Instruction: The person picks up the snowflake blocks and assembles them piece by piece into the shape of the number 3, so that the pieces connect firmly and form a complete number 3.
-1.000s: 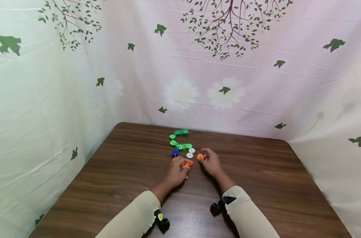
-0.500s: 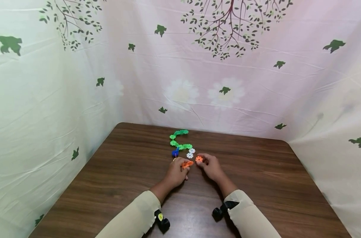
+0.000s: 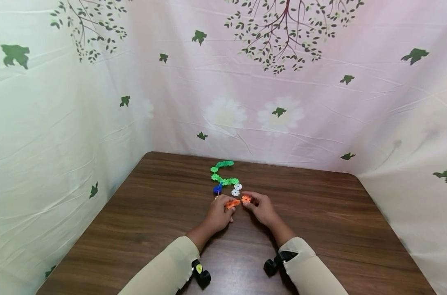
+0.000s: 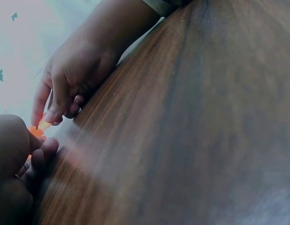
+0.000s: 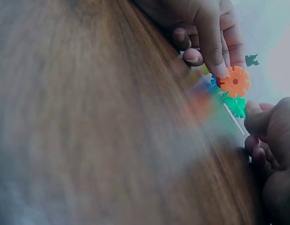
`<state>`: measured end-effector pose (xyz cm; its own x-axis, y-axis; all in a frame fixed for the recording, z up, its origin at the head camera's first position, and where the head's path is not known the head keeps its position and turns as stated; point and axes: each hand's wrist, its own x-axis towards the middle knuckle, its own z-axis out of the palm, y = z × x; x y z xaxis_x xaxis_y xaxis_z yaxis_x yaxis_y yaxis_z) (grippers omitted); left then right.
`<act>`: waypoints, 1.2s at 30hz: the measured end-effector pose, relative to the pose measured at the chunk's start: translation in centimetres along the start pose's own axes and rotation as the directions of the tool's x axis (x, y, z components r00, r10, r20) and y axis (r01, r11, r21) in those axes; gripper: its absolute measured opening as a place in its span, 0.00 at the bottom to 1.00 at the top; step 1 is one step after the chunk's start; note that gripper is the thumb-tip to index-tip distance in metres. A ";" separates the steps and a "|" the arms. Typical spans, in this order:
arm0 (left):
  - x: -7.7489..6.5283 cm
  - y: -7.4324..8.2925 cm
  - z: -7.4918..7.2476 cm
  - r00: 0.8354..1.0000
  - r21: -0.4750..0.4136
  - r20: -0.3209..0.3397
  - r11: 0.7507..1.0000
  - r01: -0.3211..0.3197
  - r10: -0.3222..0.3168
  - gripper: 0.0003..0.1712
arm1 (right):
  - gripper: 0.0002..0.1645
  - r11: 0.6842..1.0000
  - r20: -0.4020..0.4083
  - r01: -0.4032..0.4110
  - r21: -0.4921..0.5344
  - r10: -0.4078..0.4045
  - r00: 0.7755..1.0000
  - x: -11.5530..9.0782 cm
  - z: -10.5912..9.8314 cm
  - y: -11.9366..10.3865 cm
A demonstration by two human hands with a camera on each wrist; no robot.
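Note:
Between thumb and fingers, my left hand [image 3: 217, 214] pinches joined orange notched discs [image 3: 231, 204], flower-shaped with a small centre hole. My right hand [image 3: 263, 208] pinches a single orange notched disc [image 3: 246, 199] just to the right of them, with a small gap between. In the right wrist view, the left hand's orange disc [image 5: 236, 81] faces the camera. Beyond the hands lies a winding chain of linked discs: green ones [image 3: 229, 181], then white ones [image 3: 235, 192] at its near end. Blue discs [image 3: 217, 189] sit just past the left fingers, and a yellowish bit there is mostly hidden.
A brown wood-grain table [image 3: 319, 221] carries everything. Its back edge meets a hanging cloth [image 3: 245, 90] printed with leaves and flowers, which also encloses both sides. Each sleeve bears a black wrist camera, one at the left wrist [image 3: 201, 275], one at the right [image 3: 273, 265].
My right hand has come slightly nearer and leftward with its orange disc, narrowing the gap to the left hand's discs. The left hand has stayed nearly still.

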<state>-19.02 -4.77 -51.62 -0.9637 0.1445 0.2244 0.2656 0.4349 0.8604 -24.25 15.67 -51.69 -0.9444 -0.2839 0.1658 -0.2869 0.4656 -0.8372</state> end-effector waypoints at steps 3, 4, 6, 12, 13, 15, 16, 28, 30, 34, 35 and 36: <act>0.0 0.0 0.0 1.000 -0.005 0.005 1.000 0.008 -0.008 0.13 | 0.21 1.000 0.004 -0.011 0.008 0.011 1.000 -0.1 0.0 0.0; 0.0 0.0 0.0 1.000 -0.005 0.006 1.000 0.012 -0.012 0.13 | 0.21 1.000 0.004 -0.006 0.008 0.006 1.000 -0.1 0.0 0.0; 0.0 -0.1 0.0 1.000 -0.005 0.009 1.000 0.019 -0.019 0.14 | 0.20 1.000 0.003 0.005 0.011 -0.005 1.000 -0.1 0.0 0.0; 0.1 0.0 0.1 1.000 0.012 0.005 1.000 0.014 -0.014 0.14 | 0.18 1.000 0.024 0.023 0.018 -0.023 0.999 -0.1 -0.1 0.0; 0.1 0.0 0.1 1.000 0.017 0.003 1.000 0.008 -0.008 0.14 | 0.18 1.000 0.030 0.019 0.020 -0.020 0.999 -0.1 -0.1 0.0; 0.1 0.0 0.1 1.000 0.027 -0.003 1.000 -0.006 0.006 0.14 | 0.18 1.000 0.041 0.013 0.029 -0.014 0.999 -0.1 -0.1 -0.1; 0.1 0.0 0.2 1.000 0.033 -0.007 0.999 -0.013 0.014 0.13 | 0.18 0.999 0.047 0.010 0.032 -0.011 0.999 -0.1 -0.1 -0.1; -0.3 -0.5 0.1 0.997 0.080 0.004 0.994 -0.075 0.075 0.15 | 0.18 0.996 0.099 0.057 0.062 -0.063 0.993 -0.6 0.2 -0.1; -0.3 -0.5 0.0 0.995 0.095 0.009 0.991 -0.097 0.097 0.17 | 0.17 0.996 0.098 0.071 0.052 -0.076 0.992 -0.6 0.3 -0.2; -0.3 -0.3 -0.1 0.994 0.101 0.029 0.989 -0.107 0.105 0.18 | 0.16 0.995 0.106 0.078 0.060 -0.084 0.991 -0.7 0.3 -0.3; -0.3 -0.3 -0.1 0.994 0.098 0.031 0.989 -0.107 0.105 0.18 | 0.16 0.995 0.109 0.077 0.067 -0.084 0.991 -0.8 0.3 -0.4; -0.2 -0.3 -0.1 0.994 0.094 0.032 0.990 -0.108 0.105 0.18 | 0.16 0.994 0.110 0.075 0.073 -0.083 0.990 -0.7 0.3 -0.4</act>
<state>-18.90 -4.98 -51.91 -0.9290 0.2175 0.2993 0.3694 0.4987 0.7842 -23.39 15.45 -51.67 -0.8939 -0.4122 0.1760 -0.3444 0.3804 -0.8583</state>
